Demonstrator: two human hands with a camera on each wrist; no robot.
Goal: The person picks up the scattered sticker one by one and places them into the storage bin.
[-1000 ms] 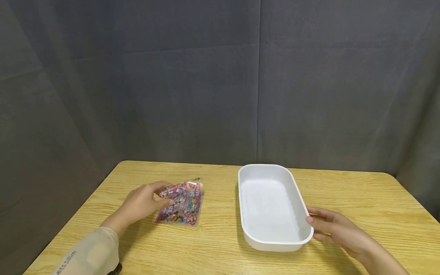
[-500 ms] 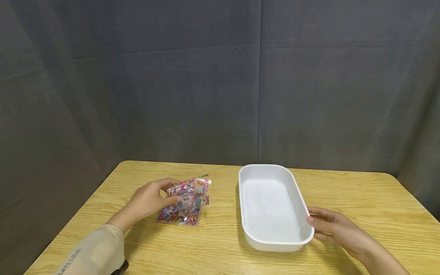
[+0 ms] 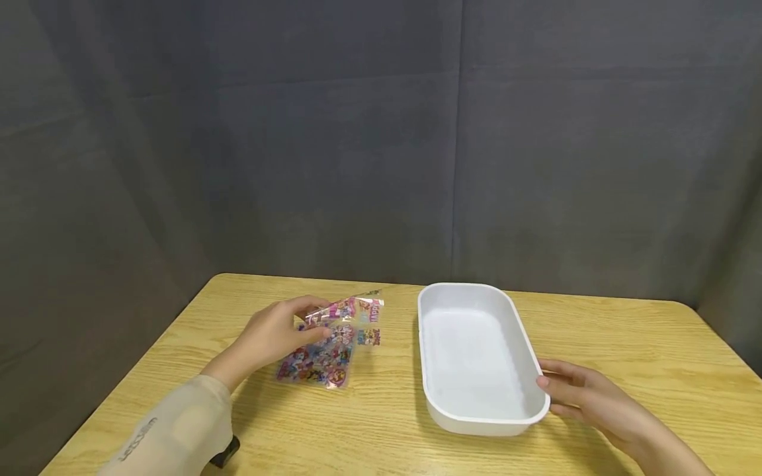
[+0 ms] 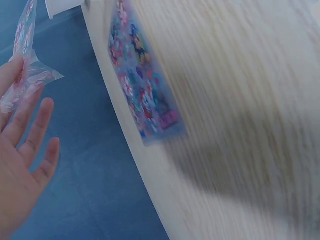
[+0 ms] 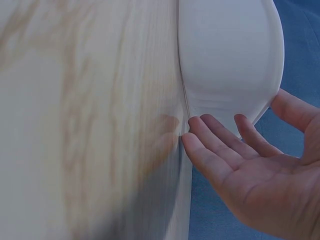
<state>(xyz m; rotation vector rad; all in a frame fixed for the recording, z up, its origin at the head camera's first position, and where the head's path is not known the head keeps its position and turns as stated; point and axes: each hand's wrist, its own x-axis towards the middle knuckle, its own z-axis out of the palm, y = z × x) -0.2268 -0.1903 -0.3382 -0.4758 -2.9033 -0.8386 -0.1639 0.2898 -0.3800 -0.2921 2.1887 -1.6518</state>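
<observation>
My left hand (image 3: pixel 276 337) pinches a clear plastic bag (image 3: pixel 342 309) with colourful cartoon prints between thumb and fingers. The bag is tilted, with its right end raised over the table; in the left wrist view the held film (image 4: pixel 24 40) looks thin and creased. Beneath it, a similar printed plastic bag (image 3: pixel 315 363) lies flat on the wood, partly covered in the head view. A white rectangular tray (image 3: pixel 470 423) with rounded corners stands to the right, nothing inside it. At its near right corner my right hand (image 3: pixel 589 396) touches it, thumb at the rim and fairly straight fingers along the outer wall.
The light wood table (image 3: pixel 381 456) ends at a dark grey curtain (image 3: pixel 333 165) behind it and on both sides. A small black object (image 3: pixel 226 453) shows by the left sleeve at the front.
My left hand has moved right and slightly away, drawing the top bag off the lower one, which stays flat and shows more. The right hand keeps its place at the tray.
</observation>
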